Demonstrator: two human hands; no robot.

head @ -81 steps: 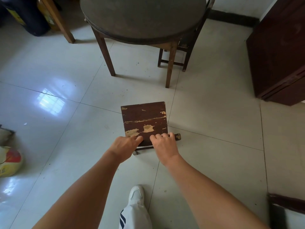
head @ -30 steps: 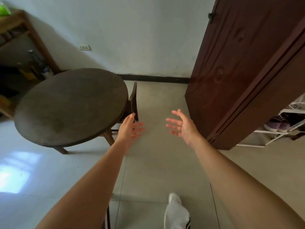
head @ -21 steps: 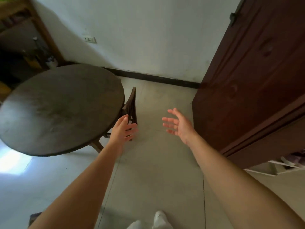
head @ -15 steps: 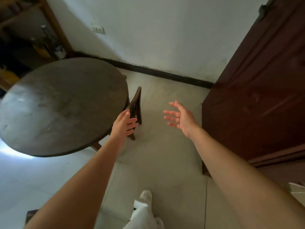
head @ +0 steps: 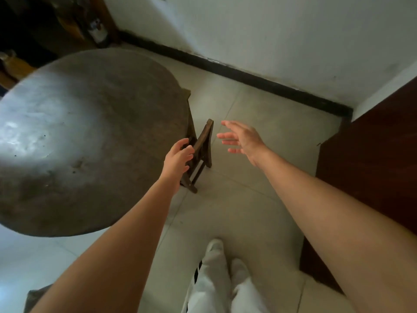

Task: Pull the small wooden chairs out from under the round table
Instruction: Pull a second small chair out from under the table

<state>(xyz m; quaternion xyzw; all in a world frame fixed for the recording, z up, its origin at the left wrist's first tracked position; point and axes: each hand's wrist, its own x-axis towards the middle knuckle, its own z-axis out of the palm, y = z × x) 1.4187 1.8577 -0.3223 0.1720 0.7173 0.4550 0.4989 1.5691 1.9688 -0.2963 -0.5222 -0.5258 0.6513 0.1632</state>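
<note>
The dark round table [head: 90,136] fills the left half of the view. At its right edge a small wooden chair [head: 204,143] stands tucked under it, with only the backrest and two rear legs showing; the seat is hidden by the tabletop. My left hand [head: 178,159] is at the near end of the backrest, fingers curling against it. My right hand [head: 241,137] hovers just right of the backrest's far end, fingers spread, touching nothing.
A dark wooden door or cabinet [head: 372,159] stands close on the right. A white wall with a black skirting [head: 248,75] runs behind. My white trousers and shoe [head: 216,274] are below. A corner of another stool [head: 36,294] shows at bottom left.
I let go of the first chair and walked round the table. Both hands have dropped toward the second chair; the left hand has reached its backrest and the right has drawn nearer.
</note>
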